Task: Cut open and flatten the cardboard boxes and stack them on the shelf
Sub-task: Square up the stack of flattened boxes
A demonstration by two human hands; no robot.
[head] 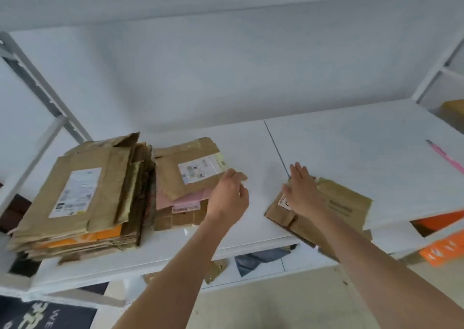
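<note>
A tall pile of flattened brown boxes (82,198) lies on the left of the white shelf (351,158). Beside it is a lower pile topped by a flattened brown box with a white label (190,170) over a pink sheet. My left hand (229,193) pinches that top box at its right corner. Another flattened brown box (339,208) lies at the shelf's front edge, partly overhanging it. My right hand (301,190) rests flat on its left part with straight fingers.
A pink utility knife (445,156) lies at the shelf's far right. Metal uprights (37,82) frame the left side. Orange boxes (444,248) sit on a lower level at the right. Cardboard scraps and a dark cloth lie on the floor below.
</note>
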